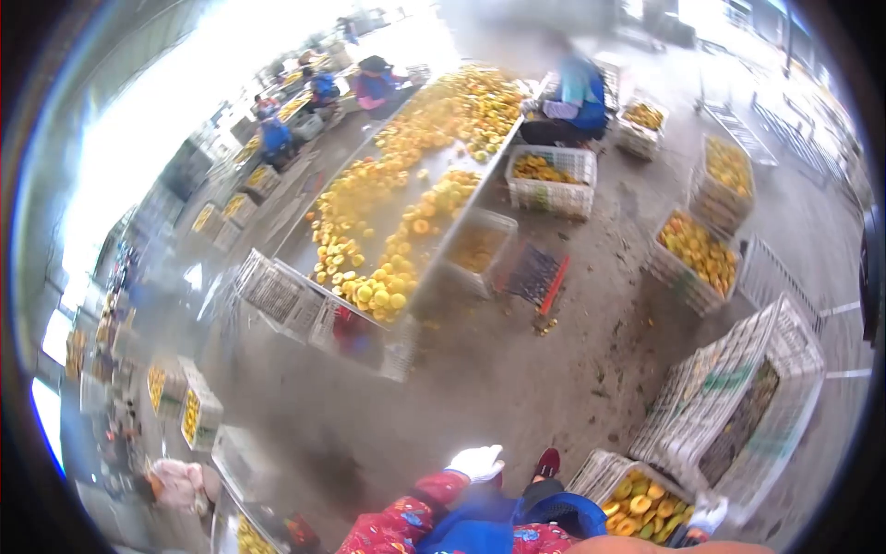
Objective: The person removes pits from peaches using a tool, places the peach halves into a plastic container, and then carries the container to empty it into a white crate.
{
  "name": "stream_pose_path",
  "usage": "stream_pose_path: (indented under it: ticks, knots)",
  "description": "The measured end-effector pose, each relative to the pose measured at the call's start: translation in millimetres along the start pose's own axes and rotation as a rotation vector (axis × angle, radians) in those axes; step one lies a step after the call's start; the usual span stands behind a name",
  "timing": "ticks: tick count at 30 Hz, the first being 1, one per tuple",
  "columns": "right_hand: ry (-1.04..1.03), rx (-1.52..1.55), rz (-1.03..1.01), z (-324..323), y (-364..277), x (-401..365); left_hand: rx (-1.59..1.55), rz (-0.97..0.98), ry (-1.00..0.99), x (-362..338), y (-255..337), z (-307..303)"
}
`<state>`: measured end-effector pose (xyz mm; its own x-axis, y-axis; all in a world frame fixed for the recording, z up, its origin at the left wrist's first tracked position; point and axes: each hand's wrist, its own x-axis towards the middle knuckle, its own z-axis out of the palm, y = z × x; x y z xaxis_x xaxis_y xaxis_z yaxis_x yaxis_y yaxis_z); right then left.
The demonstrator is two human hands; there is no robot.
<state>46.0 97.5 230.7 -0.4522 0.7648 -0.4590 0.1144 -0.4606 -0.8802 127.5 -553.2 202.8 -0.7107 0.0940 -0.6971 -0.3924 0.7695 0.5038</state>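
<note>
My left hand (476, 463), in a white glove, hangs in front of my body above the floor. Its fingers are stretched out and nothing shows in them. At the lower right, my right hand (709, 513), also white-gloved, is closed at the rim of a white plastic crate (591, 473); its fingertips are small and partly hidden. Yellow and greenish fruit that look like peaches (642, 504) fill this crate. Right behind it, large white crates (711, 388) lie tilted on their side. My shoe (548, 462) shows between my left hand and the crate.
A long metal table (369, 214) carries many yellow fruit halves. Beside it sits a person in a blue vest (581, 92). Fruit-filled crates (694, 254) stand on the right, and a dark stool-like thing with a red edge (535, 275) is on the floor. Other people work at the far left.
</note>
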Motion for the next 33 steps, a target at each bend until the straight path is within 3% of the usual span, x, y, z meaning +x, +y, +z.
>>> stream_pose_path:
  ticks: [4,5,7,8,9,11,12,14,16,20,21,22,24,26,29,31,32,33]
  knots:
    - [-0.089,-0.236,-0.048,51,-35,-31,-0.067,-0.025,0.125,-9,38,-26]
    - [-0.161,-0.455,-0.17,64,-49,-36,-0.042,-0.001,0.099,-11,45,-37]
    - [-0.28,-1.31,-0.821,87,-91,-59,0.026,0.014,-0.032,-1,57,-49]
    - [-0.298,-1.43,-0.944,101,-107,-63,0.051,0.056,-0.024,7,59,-48]
    - [-0.316,-1.417,-0.935,113,-123,-59,0.043,0.06,0.005,8,71,-54]
    - [-0.192,-0.855,-0.529,121,-128,-48,-0.017,0.044,0.147,10,100,-79]
    - [-0.109,-0.579,-0.269,134,-123,-82,0.021,0.185,0.264,11,98,-75]
    - [-0.213,-0.637,-0.406,113,-110,-63,0.063,0.409,0.508,4,124,-73]
    - [-0.277,-0.627,-0.206,138,-115,-85,0.226,0.632,0.683,3,156,-84]
    - [-0.614,-0.742,-0.162,207,-102,-145,0.484,0.916,0.931,2,169,-102]
    - [-0.714,-0.816,-0.095,215,-98,-152,0.505,0.88,0.875,4,159,-93]
    - [-0.753,-0.812,-0.155,231,-92,-179,0.52,0.853,0.83,2,150,-86]
    - [-0.892,-0.955,-0.108,261,-92,-230,0.425,0.611,0.381,-18,132,-67]
    - [-1.027,-1.067,-0.192,258,-67,-207,0.353,0.703,0.559,-34,109,5]
    - [-1.243,-1.254,-0.211,304,-38,-267,0.304,0.578,0.453,-78,103,45]
    - [-1.395,-1.474,-0.261,368,25,-274,0.212,0.45,0.42,-66,93,47]
    - [-1.436,-1.679,-0.365,392,77,-252,0.172,0.373,0.404,-60,88,46]
    - [-1.698,-1.697,-0.615,418,120,-247,0.139,0.294,0.392,-40,81,47]
